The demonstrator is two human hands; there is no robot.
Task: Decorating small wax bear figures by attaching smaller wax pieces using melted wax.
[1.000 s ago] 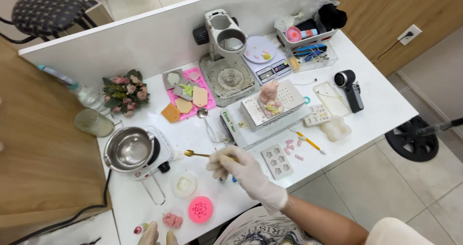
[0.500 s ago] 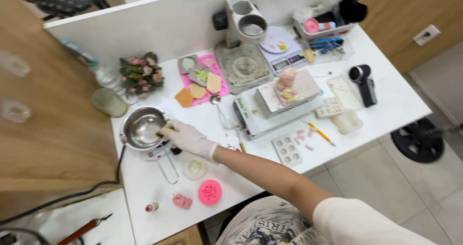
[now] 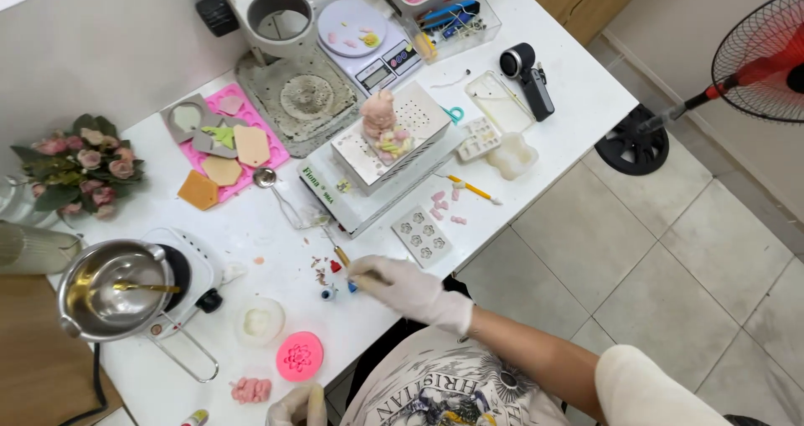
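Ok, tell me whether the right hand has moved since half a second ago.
Yes. The right hand was at the metal pot on the white table; now it is off to the pot's right, near the table's front edge, by the small flower mould.

The worktop (image 3: 276, 225) has bare white patches at centre frame, between the pink mat (image 3: 243, 145) and the pot (image 3: 105, 288), and along the lower edge beside the round pink mould (image 3: 299, 356). Small bottles and crumbs (image 3: 328, 279) crowd the space just ahead of the right hand (image 3: 402, 284). The metal box (image 3: 389, 137) and microscope stand (image 3: 280, 24) block the upper centre; the upper right is packed with small items.
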